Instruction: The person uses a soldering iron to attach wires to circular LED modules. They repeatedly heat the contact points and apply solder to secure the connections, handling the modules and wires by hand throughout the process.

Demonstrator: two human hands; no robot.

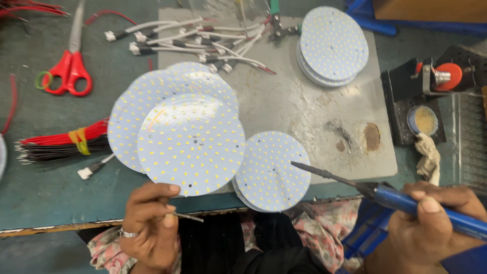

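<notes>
Round LED boards and a soldering iron over a grey work mat

Grey mat (pixel 314 106) fills centre frame; fanned LED boards (pixel 167 101) lie centre-left. Left hand (pixel 149 223), lower left, pinches the top board (pixel 192 144) and a thin solder wire (pixel 190 217). Right hand (pixel 431 223), lower right, grips the blue soldering iron (pixel 385 195).

Matt boards, worn metal

Round boards (pixel 192 147) looked matt white; beside them the grey metal plate (pixel 304 101) was scuffed — the soldering iron's (pixel 406 200) handle glossy blue plastic.
</notes>
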